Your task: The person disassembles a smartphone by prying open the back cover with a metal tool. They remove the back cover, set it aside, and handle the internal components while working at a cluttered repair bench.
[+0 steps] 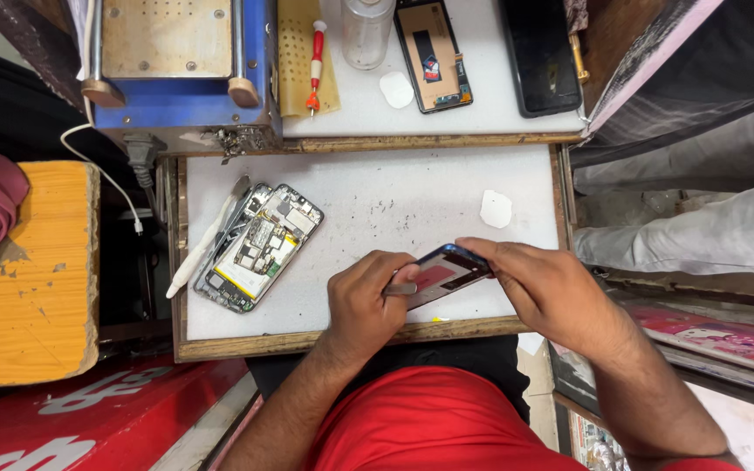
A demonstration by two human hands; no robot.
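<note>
Two hands, left hand [366,301] and right hand [544,288], gripping glossy phone frame [441,272]

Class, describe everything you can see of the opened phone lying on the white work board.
The opened phone with its back cover off lies flat and slanted on the left of the white work board. Its metal frame surrounds exposed circuit boards, silvery shields and a pale flat battery. A white plastic pry tool lies along its left edge, apparently touching it. Neither hand touches it; the left hand is nearer.
</note>
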